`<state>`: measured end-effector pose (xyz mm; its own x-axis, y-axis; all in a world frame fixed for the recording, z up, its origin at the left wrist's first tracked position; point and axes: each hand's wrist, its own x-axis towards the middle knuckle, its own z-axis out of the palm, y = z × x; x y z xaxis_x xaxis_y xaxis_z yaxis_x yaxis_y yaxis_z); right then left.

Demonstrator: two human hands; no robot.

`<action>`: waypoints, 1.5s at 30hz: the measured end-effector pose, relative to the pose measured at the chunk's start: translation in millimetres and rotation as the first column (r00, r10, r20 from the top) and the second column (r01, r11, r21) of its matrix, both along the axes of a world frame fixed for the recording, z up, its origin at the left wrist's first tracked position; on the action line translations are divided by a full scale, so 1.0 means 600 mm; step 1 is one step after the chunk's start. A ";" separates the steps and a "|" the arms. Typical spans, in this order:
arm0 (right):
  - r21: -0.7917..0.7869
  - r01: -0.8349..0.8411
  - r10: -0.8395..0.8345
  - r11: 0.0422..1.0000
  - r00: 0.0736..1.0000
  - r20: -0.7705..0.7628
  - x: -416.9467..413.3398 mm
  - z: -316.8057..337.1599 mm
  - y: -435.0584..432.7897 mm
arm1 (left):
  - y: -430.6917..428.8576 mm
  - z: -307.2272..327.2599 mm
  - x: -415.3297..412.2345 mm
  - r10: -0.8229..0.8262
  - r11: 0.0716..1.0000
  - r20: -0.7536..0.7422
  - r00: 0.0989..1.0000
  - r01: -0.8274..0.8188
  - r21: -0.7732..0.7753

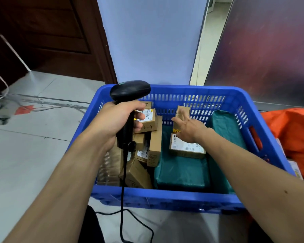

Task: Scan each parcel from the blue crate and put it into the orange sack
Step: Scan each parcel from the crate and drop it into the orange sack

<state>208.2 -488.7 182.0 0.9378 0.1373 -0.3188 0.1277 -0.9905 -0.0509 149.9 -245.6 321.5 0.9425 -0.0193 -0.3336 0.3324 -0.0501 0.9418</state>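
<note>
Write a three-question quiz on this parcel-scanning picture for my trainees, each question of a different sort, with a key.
1. Multiple choice: what does the left hand grip?
A. a black scanner
B. a roll of tape
C. a marker pen

2. True or false: the orange sack lies to the right of the blue crate.

3. Fill the gap: the right hand reaches with straight fingers to a ____ box that stands on end by the crate's far wall.

Key
1. A
2. True
3. cardboard
</note>
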 end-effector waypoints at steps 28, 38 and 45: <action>0.630 0.184 -0.509 0.754 0.771 0.384 -0.119 0.210 -0.057 | -0.028 0.035 -0.063 -0.040 0.998 0.083 0.996 0.045 -0.054; 0.827 0.060 -0.546 0.558 0.778 0.312 -0.258 0.296 -0.085 | -0.055 0.050 -0.090 0.041 0.985 0.098 0.994 -0.023 -0.172; 0.923 0.087 -0.596 0.374 0.785 0.168 -0.356 0.314 -0.094 | -0.088 0.031 -0.119 0.013 0.982 0.058 0.998 -0.002 -0.187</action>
<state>-5.4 -545.0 370.6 0.9438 -0.2808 0.1740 0.0457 -0.4106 -0.9107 78.6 -298.1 339.9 0.9607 -0.0687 -0.2691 0.2761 0.1313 0.9521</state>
